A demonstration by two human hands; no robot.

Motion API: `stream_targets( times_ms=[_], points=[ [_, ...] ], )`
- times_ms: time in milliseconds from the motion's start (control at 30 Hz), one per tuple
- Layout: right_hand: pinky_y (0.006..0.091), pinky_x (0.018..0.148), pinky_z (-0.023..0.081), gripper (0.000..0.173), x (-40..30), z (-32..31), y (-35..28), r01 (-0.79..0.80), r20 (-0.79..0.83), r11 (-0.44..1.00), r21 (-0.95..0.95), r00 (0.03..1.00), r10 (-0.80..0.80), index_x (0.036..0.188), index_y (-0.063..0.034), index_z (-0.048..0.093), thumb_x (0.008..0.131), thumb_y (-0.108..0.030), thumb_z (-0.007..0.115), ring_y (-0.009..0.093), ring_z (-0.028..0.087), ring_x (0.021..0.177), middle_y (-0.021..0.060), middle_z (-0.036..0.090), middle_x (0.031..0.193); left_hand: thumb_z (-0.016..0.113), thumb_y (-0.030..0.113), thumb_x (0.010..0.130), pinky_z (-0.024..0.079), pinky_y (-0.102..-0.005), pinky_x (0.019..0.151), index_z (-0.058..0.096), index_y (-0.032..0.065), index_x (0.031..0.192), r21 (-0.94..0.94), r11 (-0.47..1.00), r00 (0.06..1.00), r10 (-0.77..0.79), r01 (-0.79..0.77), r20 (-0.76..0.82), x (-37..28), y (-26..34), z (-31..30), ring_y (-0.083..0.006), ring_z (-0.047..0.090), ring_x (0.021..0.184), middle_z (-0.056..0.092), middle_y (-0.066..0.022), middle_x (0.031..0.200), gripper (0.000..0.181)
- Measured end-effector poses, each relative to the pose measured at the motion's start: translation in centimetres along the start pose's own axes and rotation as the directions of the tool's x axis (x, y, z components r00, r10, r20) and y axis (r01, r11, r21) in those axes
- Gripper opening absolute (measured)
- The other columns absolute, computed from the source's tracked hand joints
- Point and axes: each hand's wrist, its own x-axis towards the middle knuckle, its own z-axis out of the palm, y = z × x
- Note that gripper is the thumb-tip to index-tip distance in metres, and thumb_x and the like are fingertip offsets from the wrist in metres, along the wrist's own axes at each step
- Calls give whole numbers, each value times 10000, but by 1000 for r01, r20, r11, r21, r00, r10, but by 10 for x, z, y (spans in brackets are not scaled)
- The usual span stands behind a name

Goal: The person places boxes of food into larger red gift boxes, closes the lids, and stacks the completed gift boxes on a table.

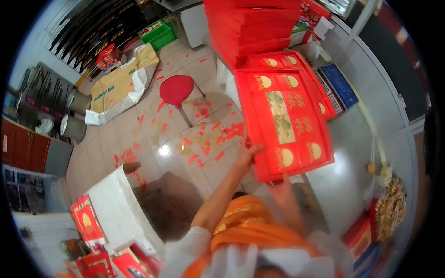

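Note:
A large open red gift box [247,100] is in front of me, tilted in the view. Inside it lie several small red boxes [285,158] with gold moon prints and writing, and two panels with a green and gold landscape [284,128]. My left hand [248,153] grips the box's left side, its thumb over the rim. At the near edge my right hand [281,187] holds the box from below; it is blurred and its fingers are partly hidden. Beyond the far end, another open red box [251,62] with similar contents shows partly.
Stacked red boxes [257,27] rise at the back. A calculator [333,100] and blue case [339,85] rest on the metal table [342,153]. A red stool [176,88] stands on the tiled floor among red scraps [205,149]. A white-covered table [118,205] is at left.

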Motion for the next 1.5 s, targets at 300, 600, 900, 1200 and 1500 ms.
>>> stream_targets(
  times_ms=[300, 600, 900, 1200, 1500],
  points=[
    [507, 980, 312, 753, -7, -62, -31, -71, 388, 989, 132, 922, 15, 1332, -58, 317, 770, -499, 555, 306, 392, 1189, 140, 394, 1328, 613, 83, 682, 394, -340, 937, 274, 55, 1342, -107, 974, 978, 193, -202, -84, -163, -6, -139, -191, 464, 1115, 447, -91, 1252, 742],
    [472, 956, 365, 708, 37, 11, 117, -270, 226, 538, -799, 694, 683, 1306, -33, 337, 768, -420, 586, 296, 451, 1137, 143, 448, 1272, 587, 134, 753, 344, -317, 974, 189, 46, 1392, 69, 931, 842, 356, -360, -405, -421, -67, -235, -164, 395, 1170, 354, -91, 1347, 758],
    [434, 928, 409, 649, -95, -5, 298, -482, -8, 270, -834, 499, 867, 1273, -33, 378, 750, -335, 615, 294, 506, 1068, 133, 496, 1211, 545, 40, 737, 307, -435, 990, 488, 68, 1174, 384, 295, 2, 791, 875, -612, -704, -260, -360, -324, 381, 1189, 393, -164, 1291, 442],
    [430, 934, 405, 615, -186, -15, 385, -506, -84, 134, -852, 384, 920, 1248, 4, 397, 756, -310, 592, 295, 503, 1083, 146, 512, 1194, 476, 357, 891, 369, -390, 859, 611, 70, 954, 458, 889, -324, 432, -4, -842, -808, -265, -440, -228, 486, 912, 537, -102, 929, 323],
    [407, 936, 414, 598, -218, -56, 451, -486, -36, 97, -868, 256, 966, 1246, -1, 398, 755, -269, 611, 281, 501, 1086, 132, 513, 1183, 358, 447, 933, 451, -414, 756, 277, 113, 596, 401, 247, -396, 72, -882, -915, -850, -188, -454, -160, 267, 501, 256, -8, 555, 481]
  ],
)
